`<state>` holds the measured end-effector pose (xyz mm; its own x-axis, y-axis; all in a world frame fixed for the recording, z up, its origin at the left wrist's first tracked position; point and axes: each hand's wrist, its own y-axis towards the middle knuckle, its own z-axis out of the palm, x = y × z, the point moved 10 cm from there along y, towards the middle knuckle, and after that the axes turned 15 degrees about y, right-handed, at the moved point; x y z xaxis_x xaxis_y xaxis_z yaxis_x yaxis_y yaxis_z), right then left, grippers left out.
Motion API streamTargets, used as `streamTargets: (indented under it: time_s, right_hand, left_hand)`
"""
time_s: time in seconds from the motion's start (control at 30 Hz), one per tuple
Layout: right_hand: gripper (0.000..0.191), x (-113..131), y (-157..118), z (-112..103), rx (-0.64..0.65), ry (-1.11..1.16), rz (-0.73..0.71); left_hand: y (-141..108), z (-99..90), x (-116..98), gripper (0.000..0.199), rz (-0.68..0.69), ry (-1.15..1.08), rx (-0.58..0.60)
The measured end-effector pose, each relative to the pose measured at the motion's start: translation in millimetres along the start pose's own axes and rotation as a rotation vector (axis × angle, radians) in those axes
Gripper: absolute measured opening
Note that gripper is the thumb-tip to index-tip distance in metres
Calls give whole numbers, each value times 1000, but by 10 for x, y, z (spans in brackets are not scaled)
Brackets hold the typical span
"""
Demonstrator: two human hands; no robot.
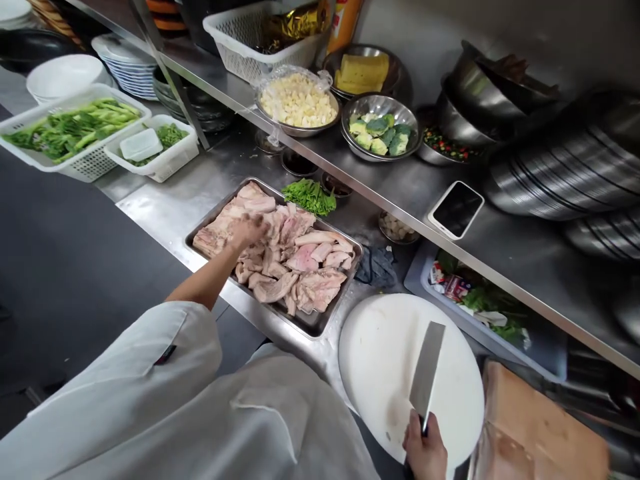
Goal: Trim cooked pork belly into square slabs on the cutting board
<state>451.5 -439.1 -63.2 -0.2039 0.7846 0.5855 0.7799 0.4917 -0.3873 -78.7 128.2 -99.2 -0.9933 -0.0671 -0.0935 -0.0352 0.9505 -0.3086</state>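
Note:
My right hand is wrapped round the dark handle of a cleaver. Its broad blade points away from me, over a round white cutting board. To the left, a metal tray is heaped with pale pieces of meat, some in large slabs and others in curled strips. My left hand reaches into this heap, fingers bent down and closed on a piece of meat; the fingertips are partly hidden.
Green leaves lie behind the tray, beside small sauce bowls. A dark cloth lies near the board. The overhead shelf's edge runs across, holding bowls and a phone. A grey bin and wooden block stand right.

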Motion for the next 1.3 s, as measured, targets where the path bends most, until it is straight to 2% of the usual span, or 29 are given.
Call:
streamTargets:
  time_s: [0.17,0.27,0.4,0.47,0.53,0.6,0.67,0.7,0.73,0.8,0.87,0.97,1.1,1.2,1.27,1.3]
  right_hand:
    - [59,-9,44,-64,-11,-25,51]
    - [60,8,63,-73,10,-29,38]
    - [58,70,41,-66,12,-27,27]
    - [58,118,17,-48,16,-20,25]
    - [59,168,-11,-37,14,-5,24]
    - [59,209,-37,-36,3,8,26]
    - [60,229,-56,-41,-8,22,32]
    - [60,229,-61,-46,-13,31,35]
    - [60,223,-60,-52,-16,38,37]
    - [60,187,-43,-61,-13,41,42]
    - [60,135,-5,-75,-6,26,44]
    - [57,92,71,-102,-5,-16,40]
    - [54,205,125,-118,-24,-60,12]
    - [55,303,137,-77,-9,-31,-11]
    - [56,305,153,-61,-6,-4,-13]
    - [57,288,162,-58,-8,5,-10]
  left_hand:
    - [-622,40,-488,72,-18,-21,-161]
    - [-988,146,-965,78,7,-104,-212]
    - [-1290,296,-1748,69,233,-207,-125]
    - [-1301,294,-1951,58,341,-216,-72]
    - [-1147,176,-1885,48,383,-233,-95]
    - [-804,-15,-1545,46,308,-258,-188]
    - [-370,-149,-1084,56,139,-248,-266]
    - [-164,-133,-941,63,107,-249,-235]
    - [7,-56,-889,69,130,-254,-156]
    - [165,67,-884,78,183,-228,-88]
    - [91,127,-948,82,224,-164,-139]
    - [-247,200,-1088,76,276,-76,-242]
    - [-583,368,-1280,73,414,-84,-185]
    - [-647,427,-1405,67,540,-103,-135]
    - [-651,420,-1500,62,660,-125,-119]
    - [-619,398,-1505,59,677,-150,-123]
